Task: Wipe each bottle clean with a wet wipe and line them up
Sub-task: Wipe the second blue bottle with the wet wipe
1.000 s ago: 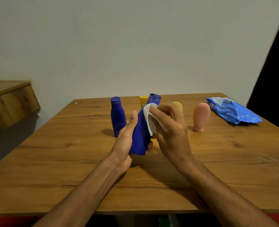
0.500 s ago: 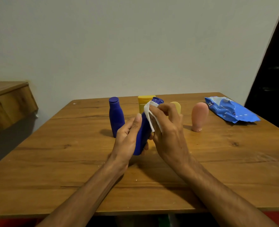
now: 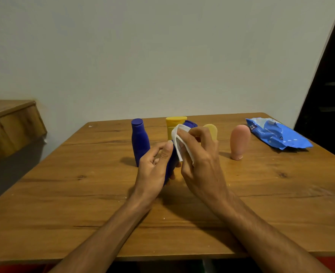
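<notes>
My left hand (image 3: 154,166) grips a dark blue bottle (image 3: 171,164) tilted over the middle of the wooden table (image 3: 83,194). Its cap (image 3: 190,124) points away from me. My right hand (image 3: 198,154) presses a white wet wipe (image 3: 179,142) against the bottle's upper side. Most of the bottle is hidden by both hands. A second blue bottle (image 3: 140,141) stands upright just left of them. A yellow bottle (image 3: 174,125) and a pale yellow one (image 3: 212,131) stand behind my hands. A pink bottle (image 3: 239,141) stands on its cap to the right.
A blue pack of wet wipes (image 3: 277,134) lies at the table's far right corner. A wooden ledge (image 3: 9,123) juts out at the left, apart from the table. A plain wall rises behind, and a dark doorway (image 3: 332,85) is at the right.
The held blue bottle has turned in my left hand, so less of its body shows. My right hand with the wipe has shifted slightly along the bottle's upper part.
</notes>
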### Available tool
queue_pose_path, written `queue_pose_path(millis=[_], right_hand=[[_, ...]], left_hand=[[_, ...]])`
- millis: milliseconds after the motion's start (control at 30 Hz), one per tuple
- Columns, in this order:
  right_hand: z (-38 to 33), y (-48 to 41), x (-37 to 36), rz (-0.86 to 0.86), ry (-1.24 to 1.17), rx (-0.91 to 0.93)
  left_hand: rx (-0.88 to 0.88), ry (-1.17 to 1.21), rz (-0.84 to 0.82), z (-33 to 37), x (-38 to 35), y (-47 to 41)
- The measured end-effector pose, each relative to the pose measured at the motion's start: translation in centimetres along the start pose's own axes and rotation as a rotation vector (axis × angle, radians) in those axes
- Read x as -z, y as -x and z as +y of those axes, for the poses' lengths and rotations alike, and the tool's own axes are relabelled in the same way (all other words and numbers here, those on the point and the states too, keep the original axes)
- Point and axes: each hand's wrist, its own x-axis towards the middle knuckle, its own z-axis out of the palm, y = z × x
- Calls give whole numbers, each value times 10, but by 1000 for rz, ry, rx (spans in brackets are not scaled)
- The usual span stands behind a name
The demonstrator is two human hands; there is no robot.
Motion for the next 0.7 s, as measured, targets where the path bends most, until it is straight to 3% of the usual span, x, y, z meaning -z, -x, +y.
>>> queue_pose_path(millis=[267,533,700], right_hand=[[14,-4,1,111,-84,-119],[11,2,-1,13,-143,44],[16,-2,0,125,-229,-73]], left_hand=[[39,23,-48,0,-1,3],[253,328,-9,5,0,0],[307,344,-122,9,2,3]])
